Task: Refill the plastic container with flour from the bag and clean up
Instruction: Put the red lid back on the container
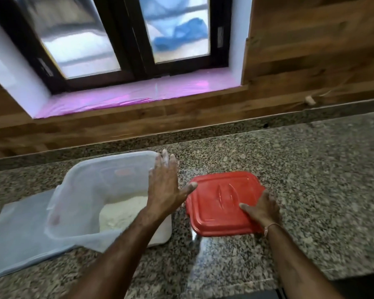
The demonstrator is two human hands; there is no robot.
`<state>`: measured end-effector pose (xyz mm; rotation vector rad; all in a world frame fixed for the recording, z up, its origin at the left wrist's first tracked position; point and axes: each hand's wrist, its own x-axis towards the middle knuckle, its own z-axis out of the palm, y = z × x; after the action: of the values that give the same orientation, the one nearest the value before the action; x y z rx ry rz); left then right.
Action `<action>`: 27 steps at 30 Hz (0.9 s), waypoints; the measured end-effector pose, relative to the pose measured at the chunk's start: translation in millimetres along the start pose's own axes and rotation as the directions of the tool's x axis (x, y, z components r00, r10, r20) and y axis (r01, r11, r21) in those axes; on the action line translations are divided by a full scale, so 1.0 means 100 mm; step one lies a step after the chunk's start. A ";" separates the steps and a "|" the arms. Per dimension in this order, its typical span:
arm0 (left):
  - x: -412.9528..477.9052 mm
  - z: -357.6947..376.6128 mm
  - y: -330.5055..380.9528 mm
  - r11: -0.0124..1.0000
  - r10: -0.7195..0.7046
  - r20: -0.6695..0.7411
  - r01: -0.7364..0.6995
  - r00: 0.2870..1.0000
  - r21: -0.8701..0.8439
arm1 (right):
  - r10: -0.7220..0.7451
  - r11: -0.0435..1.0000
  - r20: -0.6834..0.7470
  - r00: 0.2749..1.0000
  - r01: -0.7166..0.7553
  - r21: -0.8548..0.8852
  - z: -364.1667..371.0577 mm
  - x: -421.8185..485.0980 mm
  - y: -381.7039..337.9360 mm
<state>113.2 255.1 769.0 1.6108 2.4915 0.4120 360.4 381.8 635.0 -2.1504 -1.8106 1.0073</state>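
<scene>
— Left hand (166, 186) first: what is it doing?

— It is spread wide and flat, holding nothing, at the right far corner of the plastic container (108, 199). White dust shows on the fingertips. Whether the palm actually touches the rim I cannot tell; the picture is blurred there.

— And the right hand (262, 209)?

— It rests on the near right part of the red lid (222, 203), thumb on top, with the other fingers hidden over the lid's right edge. So it seems to grip that edge, though the fingers cannot be seen. A thin band circles the wrist.

— What sits in the container?

— Flour (123, 212), a low white heap on the bottom, partly covered by the left forearm. The container stands open on the left of the granite counter (311, 169); the lid lies flat just beside it, to the right.

— The bag?

— A pale, translucent bag (20, 234) lies flat to the left, tucked under the container's near side and running towards the left edge of the picture. Its contents are hard to make out.
</scene>
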 end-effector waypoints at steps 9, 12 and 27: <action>-0.02 0.01 0.01 0.999 0.007 -0.016 -0.006 1.000 0.037 | -0.038 0.999 -0.005 0.999 0.038 0.025 0.26 0.00 -0.27; -0.01 0.00 0.02 0.999 0.003 -0.013 -0.003 1.000 0.036 | 0.028 0.954 -0.003 1.000 -0.025 0.299 0.29 0.08 -0.26; -0.01 -0.29 -0.05 0.899 -0.033 0.051 0.052 0.998 -0.435 | -0.107 0.281 0.130 0.986 -0.096 0.955 -0.99 -0.20 -0.28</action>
<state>101.2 248.1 794.6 1.3639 2.1879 0.8510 394.2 399.4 732.8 -1.2258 -0.7157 1.7135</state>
